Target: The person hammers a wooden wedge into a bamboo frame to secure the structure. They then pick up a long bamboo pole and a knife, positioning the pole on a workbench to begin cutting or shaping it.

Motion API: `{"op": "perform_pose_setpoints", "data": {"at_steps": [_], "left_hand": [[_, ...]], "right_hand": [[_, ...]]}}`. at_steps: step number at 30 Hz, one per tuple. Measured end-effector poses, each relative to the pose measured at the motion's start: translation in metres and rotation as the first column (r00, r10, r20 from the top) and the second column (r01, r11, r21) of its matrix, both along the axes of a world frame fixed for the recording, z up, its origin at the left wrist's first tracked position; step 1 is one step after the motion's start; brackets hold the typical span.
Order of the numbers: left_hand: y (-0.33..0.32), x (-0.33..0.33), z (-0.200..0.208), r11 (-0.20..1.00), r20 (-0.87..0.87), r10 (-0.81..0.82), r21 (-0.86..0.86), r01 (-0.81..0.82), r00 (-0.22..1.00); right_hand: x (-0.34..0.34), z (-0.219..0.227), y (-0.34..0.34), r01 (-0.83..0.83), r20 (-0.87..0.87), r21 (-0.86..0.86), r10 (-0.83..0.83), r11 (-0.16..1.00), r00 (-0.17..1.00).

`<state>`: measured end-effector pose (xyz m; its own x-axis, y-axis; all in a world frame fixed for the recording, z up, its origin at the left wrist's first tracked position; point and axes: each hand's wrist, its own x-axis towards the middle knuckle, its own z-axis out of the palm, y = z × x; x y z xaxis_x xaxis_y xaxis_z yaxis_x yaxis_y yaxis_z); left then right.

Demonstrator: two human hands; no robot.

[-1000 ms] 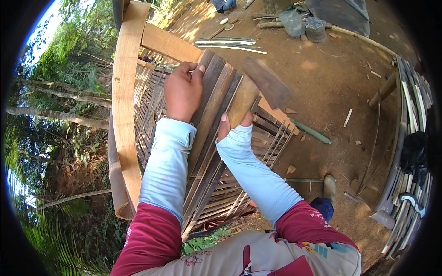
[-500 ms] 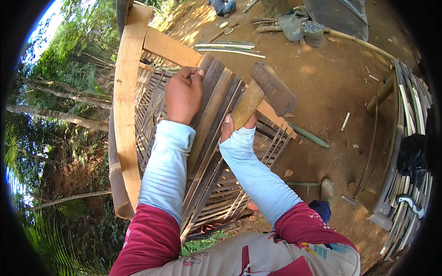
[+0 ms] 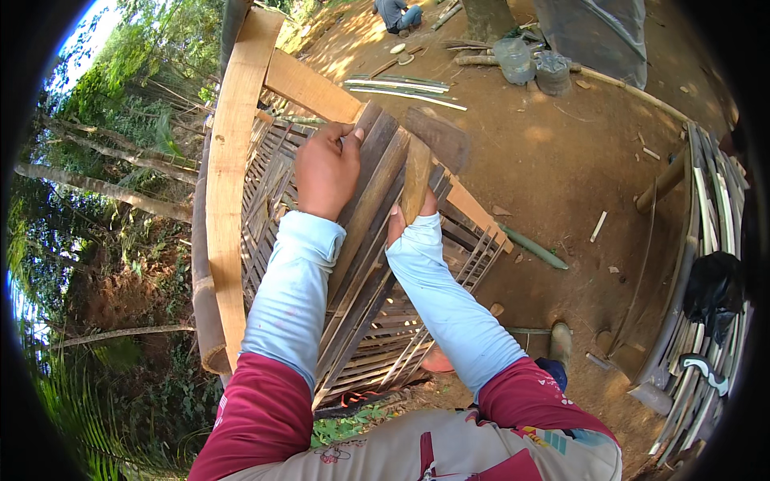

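Note:
My left hand (image 3: pixel 327 172) is closed in a pinch at the far end of a dark bamboo slat (image 3: pixel 375 146). What sits between its fingertips is hidden. My right hand (image 3: pixel 399 223) grips the light wooden handle of a mallet (image 3: pixel 415 180). The mallet's dark, flat wooden head lies just right of the slats' far ends; whether it touches them I cannot tell. Several dark slats run side by side toward me over a slatted bamboo frame (image 3: pixel 377 325). Light sawn timber pieces, a long post (image 3: pixel 230 172) and a shorter board (image 3: pixel 313 86), border it.
A green bamboo piece (image 3: pixel 536 250) sticks out right of the frame. Split strips (image 3: pixel 405 86) lie on the dirt beyond. On the right are a stack of bamboo strips (image 3: pixel 706 180), a black bag (image 3: pixel 712 293) and a curved-handled tool (image 3: pixel 706 371). Another person (image 3: pixel 399 16) sits far off.
My right hand has swung the mallet left, so its head now lies close by the slats' far ends. My left hand keeps its place on the slat. The view has shifted slightly.

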<state>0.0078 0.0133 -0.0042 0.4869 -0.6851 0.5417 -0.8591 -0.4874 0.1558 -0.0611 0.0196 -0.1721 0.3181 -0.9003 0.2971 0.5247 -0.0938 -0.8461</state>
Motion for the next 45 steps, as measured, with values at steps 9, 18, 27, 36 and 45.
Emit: {"op": "perform_pose_setpoints", "data": {"at_steps": [9, 18, 27, 36, 45], "left_hand": [[-0.016, -0.018, 0.015, 0.996, -0.081, 0.072, 0.053, -0.068, 0.994], [-0.012, -0.024, 0.019, 0.996, -0.102, 0.048, 0.074, -0.04, 0.994], [-0.006, -0.029, 0.018, 0.992, 0.109, 0.115, 0.038, -0.12, 0.987], [0.108, -0.092, -0.018, 0.983, 0.141, 0.124, -0.15, -0.103, 0.982], [0.296, -0.228, -0.145, 0.709, -0.316, 0.567, -0.283, -0.646, 0.761]], "right_hand": [[-0.03, 0.007, -0.024, -0.208, -0.22, -0.024, 0.198, 0.978, 0.955], [-0.131, -0.079, -0.025, -0.263, -0.398, 0.009, 0.244, 0.965, 0.884], [-0.246, -0.18, -0.049, -0.242, -0.746, 0.209, 0.314, 0.948, 0.587], [-0.284, -0.131, -0.102, -0.475, -0.913, -0.006, 0.19, 0.88, 0.362], [-0.282, -0.121, -0.09, -0.774, -0.899, 0.016, 0.348, 0.633, 0.266]]}}
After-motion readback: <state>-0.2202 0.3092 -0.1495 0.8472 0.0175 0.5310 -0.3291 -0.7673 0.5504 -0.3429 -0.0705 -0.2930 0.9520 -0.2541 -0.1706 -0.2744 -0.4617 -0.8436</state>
